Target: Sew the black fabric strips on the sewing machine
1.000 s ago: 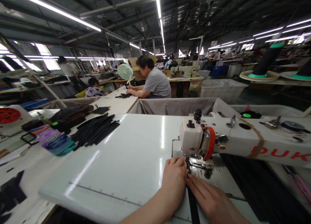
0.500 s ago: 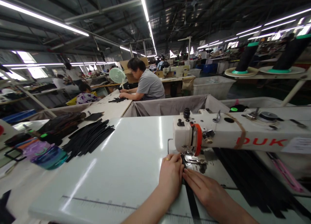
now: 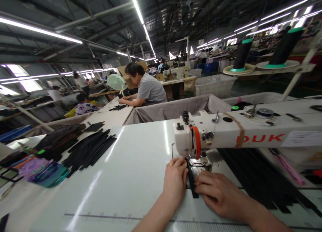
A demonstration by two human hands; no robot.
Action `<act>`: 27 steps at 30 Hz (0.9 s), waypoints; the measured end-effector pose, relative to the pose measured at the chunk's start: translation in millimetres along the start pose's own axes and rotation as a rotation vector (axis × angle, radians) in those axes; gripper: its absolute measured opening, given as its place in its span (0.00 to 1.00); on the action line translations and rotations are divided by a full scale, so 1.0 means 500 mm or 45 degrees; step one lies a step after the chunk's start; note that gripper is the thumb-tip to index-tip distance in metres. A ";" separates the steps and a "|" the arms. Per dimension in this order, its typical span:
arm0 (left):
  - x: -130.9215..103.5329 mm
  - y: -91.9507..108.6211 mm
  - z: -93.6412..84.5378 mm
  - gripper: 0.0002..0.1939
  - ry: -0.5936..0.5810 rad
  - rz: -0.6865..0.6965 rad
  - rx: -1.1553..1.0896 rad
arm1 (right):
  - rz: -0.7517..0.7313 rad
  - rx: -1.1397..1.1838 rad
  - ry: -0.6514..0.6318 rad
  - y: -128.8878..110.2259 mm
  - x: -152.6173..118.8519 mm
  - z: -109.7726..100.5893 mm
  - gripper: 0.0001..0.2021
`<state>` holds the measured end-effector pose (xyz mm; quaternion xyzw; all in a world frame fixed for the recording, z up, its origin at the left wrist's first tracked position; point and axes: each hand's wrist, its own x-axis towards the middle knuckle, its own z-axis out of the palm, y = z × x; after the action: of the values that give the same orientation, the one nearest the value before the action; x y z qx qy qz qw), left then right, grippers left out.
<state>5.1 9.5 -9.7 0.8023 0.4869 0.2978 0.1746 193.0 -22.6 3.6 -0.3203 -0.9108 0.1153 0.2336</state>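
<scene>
A narrow black strip (image 3: 192, 183) lies on the sewing table, its far end at the needle area of the white sewing machine (image 3: 211, 134). My left hand (image 3: 175, 175) rests on the strip's left edge close to the machine head, its fingers bent and close together on the fabric. On the right side, my right hand (image 3: 217, 191) has its fingertips against the strip, nearer its loose end, with the fingers curled together. The metal presser plate (image 3: 198, 163) shows between the hands and the machine head.
Black strips (image 3: 259, 178) lie under the machine arm, and another pile (image 3: 89, 148) lies at left. A purple and blue bottle (image 3: 45, 171) stands far left. Thread cones (image 3: 241, 56) stand upper right. A person (image 3: 149, 88) works across the table.
The strip has moved forward toward the machine, so less of it trails toward me. My right hand has shifted slightly right and its fingers are more curled. The view has turned slightly.
</scene>
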 end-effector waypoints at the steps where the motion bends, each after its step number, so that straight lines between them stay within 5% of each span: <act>1: 0.000 0.001 -0.001 0.11 -0.001 -0.002 0.001 | 0.000 0.016 -0.007 0.000 0.001 -0.001 0.14; 27: 0.003 0.011 -0.001 0.11 -0.029 -0.007 0.058 | 0.063 -0.256 0.155 0.032 0.018 0.032 0.19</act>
<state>9.0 8.0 -5.5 0.8080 0.4939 0.2771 0.1626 187.3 -5.6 -12.6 -0.3710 -0.8937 0.0095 0.2522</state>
